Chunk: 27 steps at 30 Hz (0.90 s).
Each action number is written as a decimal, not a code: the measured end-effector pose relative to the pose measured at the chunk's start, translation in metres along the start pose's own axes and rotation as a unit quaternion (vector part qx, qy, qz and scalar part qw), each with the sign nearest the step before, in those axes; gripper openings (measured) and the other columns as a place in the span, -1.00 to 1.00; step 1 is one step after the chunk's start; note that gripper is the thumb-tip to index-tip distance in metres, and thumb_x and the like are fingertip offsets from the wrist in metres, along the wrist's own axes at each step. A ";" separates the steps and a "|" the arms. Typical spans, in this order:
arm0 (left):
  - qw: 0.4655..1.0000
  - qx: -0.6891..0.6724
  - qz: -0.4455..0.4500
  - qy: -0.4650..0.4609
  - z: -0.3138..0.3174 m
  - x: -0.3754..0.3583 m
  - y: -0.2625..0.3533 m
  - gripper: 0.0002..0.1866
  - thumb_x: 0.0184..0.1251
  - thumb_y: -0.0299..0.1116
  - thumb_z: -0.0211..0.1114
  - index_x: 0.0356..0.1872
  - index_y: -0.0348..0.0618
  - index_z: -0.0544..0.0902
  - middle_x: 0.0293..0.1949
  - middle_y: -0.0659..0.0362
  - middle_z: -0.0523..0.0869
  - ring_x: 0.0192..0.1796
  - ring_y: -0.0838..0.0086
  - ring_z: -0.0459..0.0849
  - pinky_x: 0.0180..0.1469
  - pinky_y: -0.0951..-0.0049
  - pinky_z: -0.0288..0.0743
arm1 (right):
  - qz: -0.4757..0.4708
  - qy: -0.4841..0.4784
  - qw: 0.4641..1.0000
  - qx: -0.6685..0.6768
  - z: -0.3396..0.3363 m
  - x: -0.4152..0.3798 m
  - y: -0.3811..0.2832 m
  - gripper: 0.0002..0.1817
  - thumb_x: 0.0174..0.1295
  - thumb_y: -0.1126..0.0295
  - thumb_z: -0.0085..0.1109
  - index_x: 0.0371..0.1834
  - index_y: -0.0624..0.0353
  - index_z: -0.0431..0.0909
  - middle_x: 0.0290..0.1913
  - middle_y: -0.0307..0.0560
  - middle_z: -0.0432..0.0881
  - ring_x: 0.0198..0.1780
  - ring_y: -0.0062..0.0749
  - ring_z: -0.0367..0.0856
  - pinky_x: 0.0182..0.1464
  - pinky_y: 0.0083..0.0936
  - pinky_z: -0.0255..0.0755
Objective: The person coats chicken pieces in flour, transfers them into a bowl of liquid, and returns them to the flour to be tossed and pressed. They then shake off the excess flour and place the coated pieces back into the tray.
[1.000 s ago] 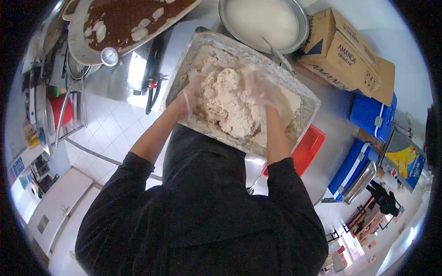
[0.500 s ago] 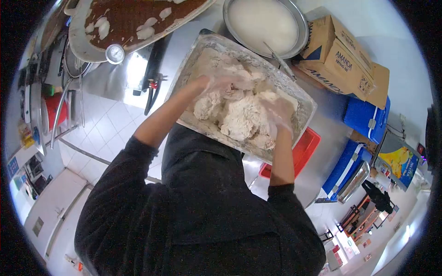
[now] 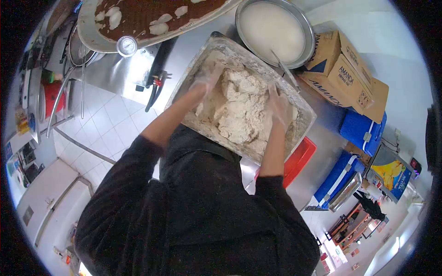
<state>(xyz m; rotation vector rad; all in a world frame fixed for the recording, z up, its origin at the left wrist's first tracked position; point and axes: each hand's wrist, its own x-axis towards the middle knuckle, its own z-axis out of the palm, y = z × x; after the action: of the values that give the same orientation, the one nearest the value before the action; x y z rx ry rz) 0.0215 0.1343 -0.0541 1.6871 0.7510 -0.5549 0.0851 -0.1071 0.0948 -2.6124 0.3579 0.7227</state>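
A rectangular tub [image 3: 186,85], its rim crusted with flour, stands in front of my body. Heaped in its middle are lumpy flour-coated pieces [image 3: 241,110]; the coating hides what they are. My left hand [image 3: 209,80], dusted white and a little blurred, is in the tub at the left side of the heap with its fingers stretched out. On the opposite side, my right hand [image 3: 276,108] lies against the heap, fingers extended and also floury. Neither hand is wrapped round a piece.
Behind the tub sits a metal bowl [image 3: 310,54] of cloudy whitish liquid, with a utensil handle [image 3: 285,68] by it. A large pan [image 3: 92,43] of brown liquid with pale pieces and a dial thermometer [image 3: 126,46] is back left. A cardboard box [image 3: 345,76] and red container [image 3: 299,161] are right.
My left hand has moved off the top of the pieces to the tub's left side. My right hand has shifted slightly, and the pieces lie more gathered in the middle. The camera view has turned a little.
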 end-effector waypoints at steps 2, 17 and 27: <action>0.996 -0.057 -0.004 -0.061 0.023 0.039 0.010 -0.15 0.30 0.22 0.05 0.51 -0.03 0.15 0.53 -0.04 0.10 0.53 0.08 0.10 0.52 0.15 -0.03 | 0.025 -0.006 0.999 0.021 0.006 0.010 -0.008 -0.27 0.28 -0.21 0.06 0.14 0.31 0.56 0.07 0.34 0.59 0.07 -0.01 0.58 0.13 -0.12 0.38; 0.831 0.433 0.257 -0.235 0.024 -0.064 0.107 -0.18 0.25 0.09 0.25 0.39 -0.28 0.29 0.30 -0.20 0.44 0.36 0.05 0.41 0.41 0.14 0.27 | -0.365 -0.052 0.926 -0.087 0.029 -0.016 0.042 -0.29 0.25 0.08 0.18 0.41 0.19 0.28 0.27 0.24 0.47 0.31 -0.04 0.45 0.39 -0.18 0.27; 0.977 0.203 0.050 -0.042 -0.023 -0.048 -0.084 -0.35 0.34 0.02 0.18 0.34 -0.18 0.40 0.19 -0.17 0.55 0.18 0.03 0.58 0.28 0.08 0.42 | -0.235 -0.048 0.970 -0.047 0.032 0.062 0.135 -0.42 0.31 -0.20 0.00 0.08 0.04 0.64 -0.07 0.14 0.69 -0.07 -0.01 0.68 -0.06 -0.15 0.55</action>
<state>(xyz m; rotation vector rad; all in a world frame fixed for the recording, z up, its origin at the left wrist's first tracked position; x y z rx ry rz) -0.0727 0.1600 -0.0710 2.0504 0.5096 -0.7390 0.0766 -0.2203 -0.0057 -2.5858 -0.3247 0.7037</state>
